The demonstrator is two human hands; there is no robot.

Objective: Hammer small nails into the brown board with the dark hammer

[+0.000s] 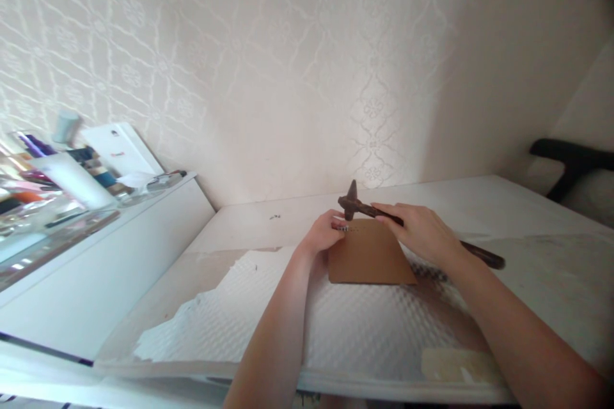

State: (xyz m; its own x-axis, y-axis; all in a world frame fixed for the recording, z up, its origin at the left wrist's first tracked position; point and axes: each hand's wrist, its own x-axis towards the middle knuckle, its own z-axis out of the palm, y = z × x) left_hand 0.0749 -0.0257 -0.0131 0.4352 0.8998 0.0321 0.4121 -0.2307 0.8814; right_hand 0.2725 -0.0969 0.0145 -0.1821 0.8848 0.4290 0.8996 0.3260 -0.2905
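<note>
My right hand [422, 230] is wrapped round the dark handle of a hammer [352, 202]. Its head hangs above the far left corner of a brown cardboard piece [371, 259]. At that same corner, the fingers of my left hand [326, 231] are pinched together on a small shiny metal piece [342, 228], too small to name. A row of tiny dark marks runs along the cardboard's far edge beside it. The cardboard lies flat on a white, quilted-looking sheet [254, 307] with a torn left edge.
The white tabletop [249, 223] meets a patterned wall [288, 89] at the back. Left of it stands a white cabinet [144, 236] crowded with bottles, a white box [122, 150] and other small items. Part of a black chair [570, 160] shows at far right.
</note>
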